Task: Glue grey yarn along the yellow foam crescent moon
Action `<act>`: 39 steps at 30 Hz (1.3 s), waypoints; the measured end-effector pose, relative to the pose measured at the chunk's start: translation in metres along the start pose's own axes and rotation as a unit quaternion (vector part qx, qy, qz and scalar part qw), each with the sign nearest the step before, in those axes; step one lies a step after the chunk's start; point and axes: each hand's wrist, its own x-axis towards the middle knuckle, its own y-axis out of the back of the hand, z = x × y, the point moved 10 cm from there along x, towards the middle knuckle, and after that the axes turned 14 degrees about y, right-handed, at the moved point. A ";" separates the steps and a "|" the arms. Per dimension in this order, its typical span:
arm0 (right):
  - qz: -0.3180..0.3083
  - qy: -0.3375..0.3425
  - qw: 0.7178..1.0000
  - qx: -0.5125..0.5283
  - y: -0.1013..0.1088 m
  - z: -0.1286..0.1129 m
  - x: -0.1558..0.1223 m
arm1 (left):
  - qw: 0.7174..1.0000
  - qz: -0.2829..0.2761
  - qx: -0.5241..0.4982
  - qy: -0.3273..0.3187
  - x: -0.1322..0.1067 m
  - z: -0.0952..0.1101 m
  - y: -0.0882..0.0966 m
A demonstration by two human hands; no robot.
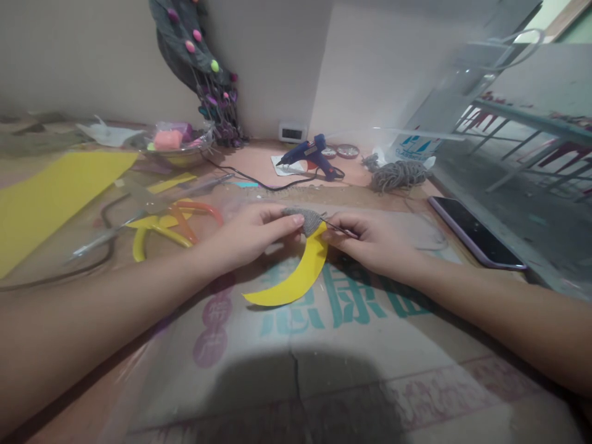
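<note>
A yellow crescent cutout (pixel 298 277), its upper end wrapped in rows of grey yarn (pixel 311 221), is held just above a printed cardboard sheet. My left hand (pixel 259 233) is closed on the wrapped end, thumb on top of the yarn. At the crescent's right edge, my right hand (pixel 358 237) is closed, with a strand of yarn (pixel 340 229) between its fingers. The crescent's bare tip points down and to the left. A loose skein of grey yarn (pixel 398 177) lies beyond my right hand.
Behind my hands lies a blue glue gun (pixel 308 154) with its cord. Scissors (pixel 185 216) with orange and yellow handles and a yellow sheet (pixel 60 191) are at the left. A phone (pixel 476 231) rests at the right. A bowl (pixel 178 157) holds wrapped colored pieces.
</note>
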 end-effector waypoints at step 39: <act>0.020 0.248 0.919 -0.306 0.010 -0.042 -0.012 | 0.985 0.038 0.142 -0.095 -0.011 0.016 -0.005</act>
